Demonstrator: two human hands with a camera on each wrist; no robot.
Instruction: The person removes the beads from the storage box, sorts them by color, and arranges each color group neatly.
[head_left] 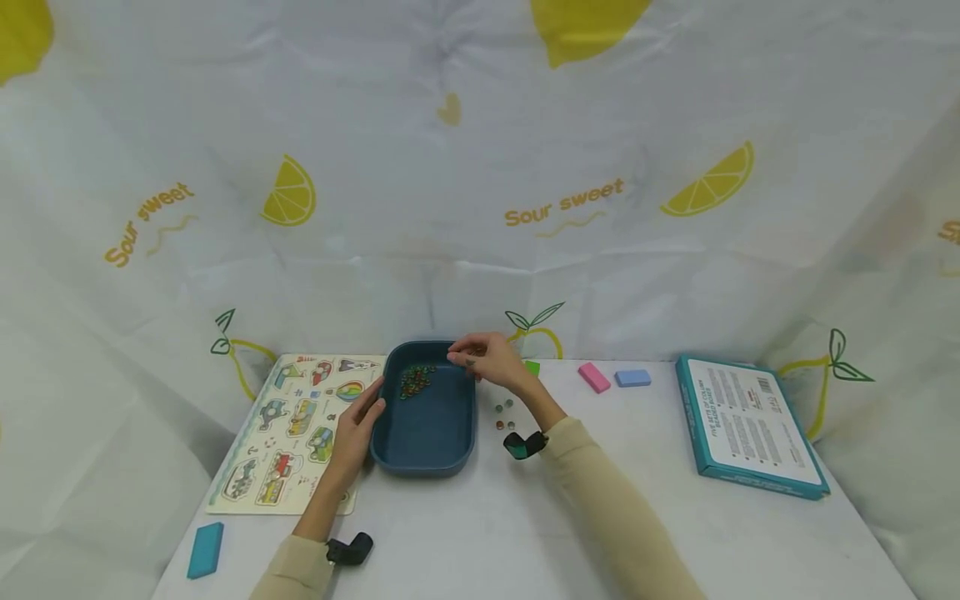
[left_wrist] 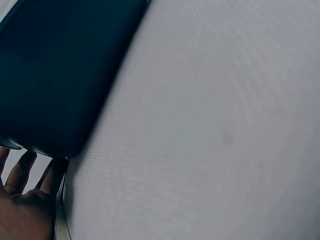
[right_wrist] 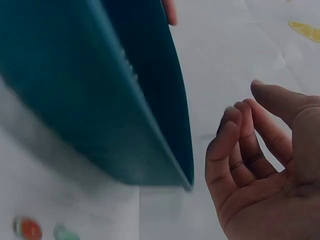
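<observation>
Beads [head_left: 416,380] are mostly lying inside the blue tray [head_left: 427,446]; a few [head_left: 505,414] are still waiting just right of it. Right hand [head_left: 487,359] is hovering over the tray's far rim, fingers [right_wrist: 235,145] loosely curled and holding nothing visible, while the left hand [head_left: 356,432] is pressing straight fingers against the tray's left wall.

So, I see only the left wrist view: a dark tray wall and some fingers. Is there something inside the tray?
Observer: Yes, a small heap of beads lies at the far end of the blue tray.
Operator: And where is the right hand?
Observer: The right hand hovers over the tray's far right corner, fingers loosely curled.
Operator: Any beads outside?
Observer: A few loose beads lie on the table, right of the tray.
</observation>
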